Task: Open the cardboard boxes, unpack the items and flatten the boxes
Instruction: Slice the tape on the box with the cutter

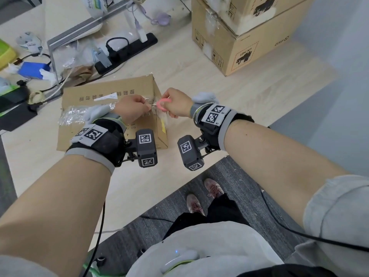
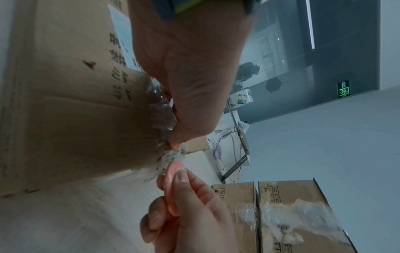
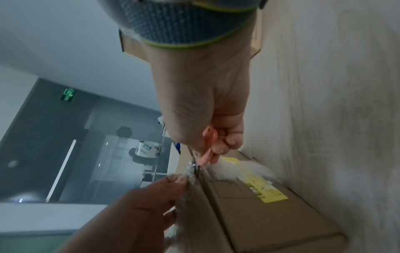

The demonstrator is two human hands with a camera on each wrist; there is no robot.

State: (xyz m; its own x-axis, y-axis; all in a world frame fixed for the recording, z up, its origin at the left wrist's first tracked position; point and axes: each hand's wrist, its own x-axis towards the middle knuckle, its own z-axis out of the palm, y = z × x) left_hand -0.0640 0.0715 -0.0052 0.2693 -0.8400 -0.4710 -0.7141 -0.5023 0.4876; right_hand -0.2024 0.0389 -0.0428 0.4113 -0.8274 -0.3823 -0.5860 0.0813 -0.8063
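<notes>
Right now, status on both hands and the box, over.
Left hand pinching clear tape at the cardboard box edge. Right hand gripping pink scissors, blades at the tape. Box still taped shut. Nothing blocking.

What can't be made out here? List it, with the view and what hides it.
- Scissor blades: head view, the right hand covers all but the pink scissors handle.
- Contents of the cardboard box: every view, closed flaps.
- Left hand grip on the clear tape: left wrist view, palm hides fingertips.
- Box print: blurred.
</notes>
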